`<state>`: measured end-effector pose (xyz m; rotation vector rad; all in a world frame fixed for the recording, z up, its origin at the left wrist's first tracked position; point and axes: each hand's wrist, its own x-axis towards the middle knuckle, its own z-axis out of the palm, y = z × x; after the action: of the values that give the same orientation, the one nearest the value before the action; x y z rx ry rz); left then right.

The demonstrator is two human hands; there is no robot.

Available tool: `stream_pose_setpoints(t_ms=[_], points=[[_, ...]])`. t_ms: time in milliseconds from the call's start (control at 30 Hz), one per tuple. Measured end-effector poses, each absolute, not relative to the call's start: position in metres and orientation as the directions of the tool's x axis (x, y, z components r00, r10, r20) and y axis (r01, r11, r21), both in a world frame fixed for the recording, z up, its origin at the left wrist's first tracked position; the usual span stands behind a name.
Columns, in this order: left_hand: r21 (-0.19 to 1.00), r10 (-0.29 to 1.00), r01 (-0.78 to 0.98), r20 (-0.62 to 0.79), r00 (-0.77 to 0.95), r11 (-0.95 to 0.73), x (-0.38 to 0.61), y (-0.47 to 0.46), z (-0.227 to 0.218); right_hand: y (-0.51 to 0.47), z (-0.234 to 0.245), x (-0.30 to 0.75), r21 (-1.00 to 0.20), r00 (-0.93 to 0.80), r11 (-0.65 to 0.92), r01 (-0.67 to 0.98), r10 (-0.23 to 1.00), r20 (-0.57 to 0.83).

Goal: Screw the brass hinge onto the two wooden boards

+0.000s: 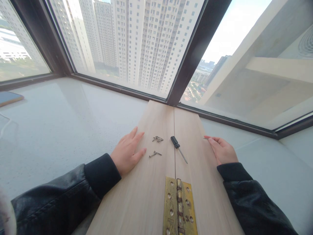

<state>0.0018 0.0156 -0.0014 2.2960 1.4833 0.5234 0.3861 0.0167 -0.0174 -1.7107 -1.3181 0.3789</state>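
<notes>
My left hand [128, 151] lies with fingers spread on the left edge of the left wooden board [137, 192]. Between the thumb and forefinger of my right hand [222, 149] a thin screw [206, 138] is pinched, at the outer edge of the right wooden board [205, 182]. A small pile of screws [157, 139] rests on the left board, with a couple more screws [155, 154] just nearer. A black-handled screwdriver [178, 148] lies across the seam, its tip toward me. Nearest me, a worn brass hinge [179, 205] straddles the seam, leaves spread flat; its near end is cut off.
Beneath the boards is a white speckled sill [61, 124]. Dark window frames [181, 68] border it at the far side, where the boards end. A phone-like flat object [9, 98] and a white cable [5, 125] lie at the far left.
</notes>
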Motion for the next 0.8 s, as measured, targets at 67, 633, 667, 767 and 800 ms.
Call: stream_pose_setpoints(t_ms=[67, 633, 667, 767, 800], points=[[0.484, 0.917, 0.786, 0.105, 0.385, -0.385, 0.002, 0.015, -0.001, 0.020, -0.022, 0.387, -0.842, 0.390, -0.005, 0.539, 0.888, 0.245], [0.522, 0.907, 0.753, 0.108, 0.408, -0.401, 0.006, 0.019, 0.000, 0.025, -0.023, 0.387, -0.974, 0.404, 0.022, 0.223, 0.908, 0.113], [0.523, 0.906, 0.752, 0.109, 0.408, -0.401, 0.006, 0.019, 0.000, 0.025, -0.023, 0.386, -0.974, 0.403, 0.025, 0.225, 0.908, 0.116], [0.525, 0.907, 0.751, 0.112, 0.405, -0.400, 0.006, 0.020, 0.000, 0.025, -0.021, 0.382, -0.966, 0.399, 0.032, 0.257, 0.907, 0.136], [0.527, 0.908, 0.750, 0.113, 0.404, -0.400, 0.006, 0.020, 0.000, 0.025, -0.018, 0.381, -0.960, 0.393, 0.037, 0.277, 0.908, 0.148]])
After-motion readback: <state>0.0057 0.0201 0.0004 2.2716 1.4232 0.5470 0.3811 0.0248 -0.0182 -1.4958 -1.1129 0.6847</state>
